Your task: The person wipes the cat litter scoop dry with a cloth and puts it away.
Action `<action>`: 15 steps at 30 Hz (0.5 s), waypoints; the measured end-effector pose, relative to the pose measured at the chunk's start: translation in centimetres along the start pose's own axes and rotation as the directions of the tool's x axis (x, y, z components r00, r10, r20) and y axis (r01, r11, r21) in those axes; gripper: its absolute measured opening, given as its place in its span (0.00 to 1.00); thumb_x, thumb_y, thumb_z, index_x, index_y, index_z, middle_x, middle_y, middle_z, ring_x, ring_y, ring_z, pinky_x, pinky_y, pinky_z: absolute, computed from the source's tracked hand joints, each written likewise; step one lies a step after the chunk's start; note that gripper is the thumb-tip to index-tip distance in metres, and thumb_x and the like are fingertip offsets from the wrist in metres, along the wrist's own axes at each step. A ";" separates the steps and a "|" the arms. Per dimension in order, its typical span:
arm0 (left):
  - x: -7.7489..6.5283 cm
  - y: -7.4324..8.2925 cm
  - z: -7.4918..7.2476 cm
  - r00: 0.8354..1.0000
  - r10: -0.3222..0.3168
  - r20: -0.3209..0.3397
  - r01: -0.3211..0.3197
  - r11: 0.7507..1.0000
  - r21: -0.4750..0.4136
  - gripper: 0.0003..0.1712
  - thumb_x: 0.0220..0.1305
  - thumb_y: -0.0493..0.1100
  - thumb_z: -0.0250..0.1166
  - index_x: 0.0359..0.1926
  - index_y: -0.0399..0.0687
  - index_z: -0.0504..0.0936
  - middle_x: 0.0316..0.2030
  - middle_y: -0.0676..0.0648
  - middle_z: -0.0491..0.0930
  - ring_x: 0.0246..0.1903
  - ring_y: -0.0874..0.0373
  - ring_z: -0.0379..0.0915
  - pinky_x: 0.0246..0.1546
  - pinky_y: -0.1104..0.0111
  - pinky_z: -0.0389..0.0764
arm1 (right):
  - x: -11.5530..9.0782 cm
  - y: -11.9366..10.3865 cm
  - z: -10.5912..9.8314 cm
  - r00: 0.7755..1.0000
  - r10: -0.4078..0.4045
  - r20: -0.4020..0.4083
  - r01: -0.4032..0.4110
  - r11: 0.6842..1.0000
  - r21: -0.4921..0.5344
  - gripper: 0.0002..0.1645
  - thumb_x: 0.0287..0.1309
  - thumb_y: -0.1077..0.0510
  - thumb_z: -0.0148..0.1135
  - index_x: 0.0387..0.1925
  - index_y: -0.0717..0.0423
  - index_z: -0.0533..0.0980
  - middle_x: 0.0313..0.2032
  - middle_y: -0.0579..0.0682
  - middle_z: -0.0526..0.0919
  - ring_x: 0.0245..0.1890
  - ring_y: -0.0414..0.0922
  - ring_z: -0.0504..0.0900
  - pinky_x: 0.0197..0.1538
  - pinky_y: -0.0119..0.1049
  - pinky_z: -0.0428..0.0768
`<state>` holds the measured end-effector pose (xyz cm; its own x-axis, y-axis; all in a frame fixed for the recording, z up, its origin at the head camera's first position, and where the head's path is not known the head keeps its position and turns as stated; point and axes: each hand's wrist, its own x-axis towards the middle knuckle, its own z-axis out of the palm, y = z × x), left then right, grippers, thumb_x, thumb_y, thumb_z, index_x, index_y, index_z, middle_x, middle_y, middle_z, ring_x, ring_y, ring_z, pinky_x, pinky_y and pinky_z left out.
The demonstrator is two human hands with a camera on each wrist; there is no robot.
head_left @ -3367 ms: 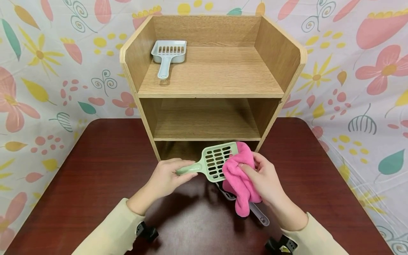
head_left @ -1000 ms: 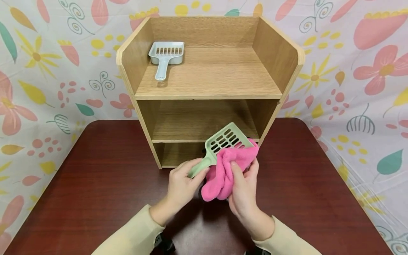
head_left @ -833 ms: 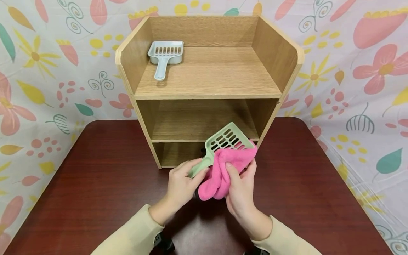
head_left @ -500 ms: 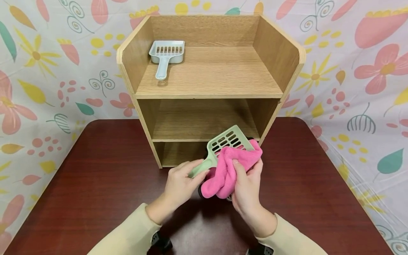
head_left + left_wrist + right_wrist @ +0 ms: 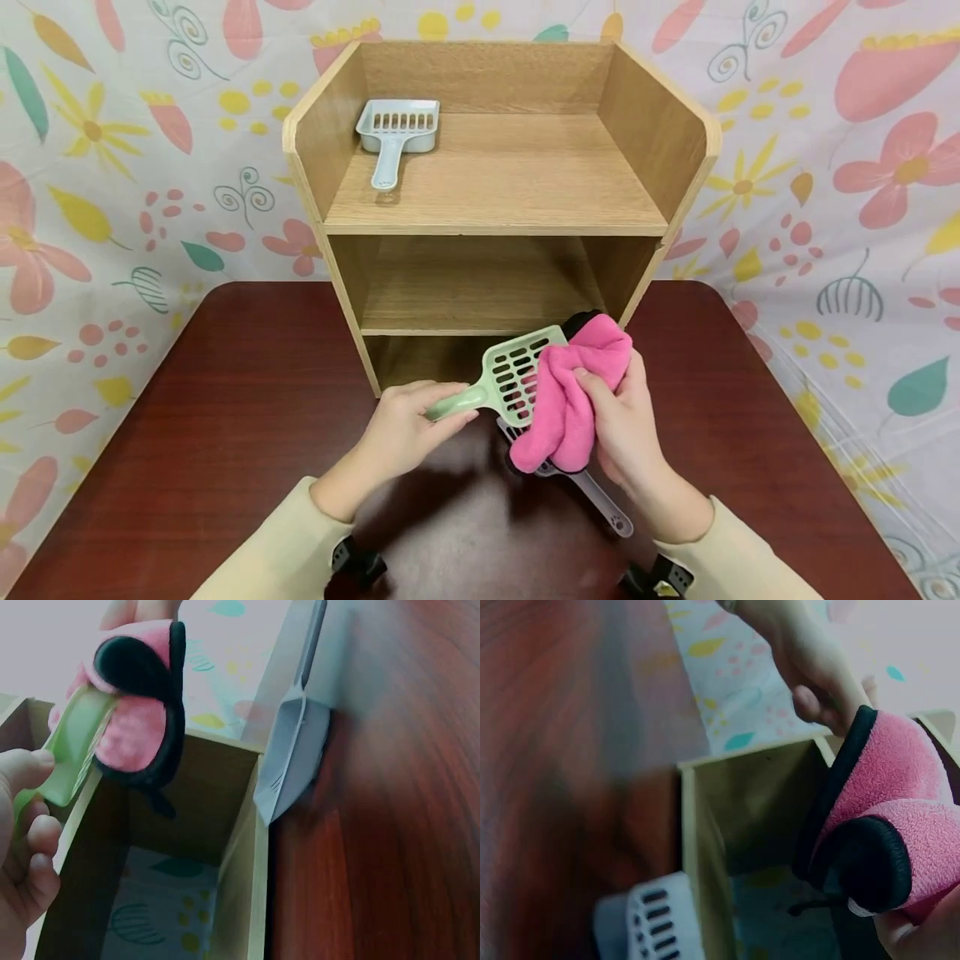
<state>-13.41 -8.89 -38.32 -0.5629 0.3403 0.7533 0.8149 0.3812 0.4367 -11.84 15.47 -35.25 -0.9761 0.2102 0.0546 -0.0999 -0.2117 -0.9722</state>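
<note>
My left hand (image 5: 401, 429) grips the handle of a light green slotted litter scoop (image 5: 495, 385), held in the air over the table in front of the shelf. My right hand (image 5: 630, 429) holds a bunched pink cloth (image 5: 570, 396) against the right part of the scoop's head, hiding that part. Black edging runs round the cloth (image 5: 139, 735) in the left wrist view. Below them on the table lies a greyish-purple litter scoop (image 5: 600, 504), partly hidden by the cloth; its slotted head (image 5: 664, 919) shows in the right wrist view.
A wooden shelf unit (image 5: 495, 229) stands on the dark red table (image 5: 247, 450) at the back. On its top left sits a pale blue litter scoop (image 5: 387, 162) in a matching tray (image 5: 422, 143). A floral cloth backdrop (image 5: 825, 208) hangs behind.
Over the last half second the cloth and right hand have moved right, and the green scoop's head has tipped downward to the right. More of the greyish-purple scoop now shows.
</note>
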 end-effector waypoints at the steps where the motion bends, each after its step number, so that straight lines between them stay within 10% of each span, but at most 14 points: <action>1: 0.0 0.0 -0.1 1.000 -0.002 0.012 0.002 1.000 -0.009 0.14 0.46 0.38 0.74 0.37 0.38 0.86 0.27 0.46 0.85 0.22 0.63 0.75 0.23 0.79 0.73 | 0.1 -0.2 -0.3 1.000 0.003 0.011 -0.003 1.000 -0.014 0.22 0.63 0.69 0.51 0.52 0.46 0.61 0.46 0.44 0.75 0.46 0.35 0.78 0.49 0.24 0.77; 15: -0.1 0.1 0.1 0.998 0.033 0.059 -0.032 0.999 -0.024 0.15 0.48 0.42 0.74 0.37 0.39 0.86 0.29 0.46 0.86 0.24 0.63 0.78 0.26 0.79 0.76 | 0.3 0.2 -1.2 0.952 0.088 0.293 0.014 0.945 -0.327 0.42 0.54 0.67 0.63 0.65 0.52 0.52 0.50 0.51 0.75 0.44 0.36 0.79 0.44 0.30 0.80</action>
<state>-13.29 -8.82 -38.46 -0.5427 0.4025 0.7372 0.8354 0.3493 0.4243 -11.93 16.67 -35.70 -0.9946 -0.0979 0.0332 -0.0445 0.1153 -0.9923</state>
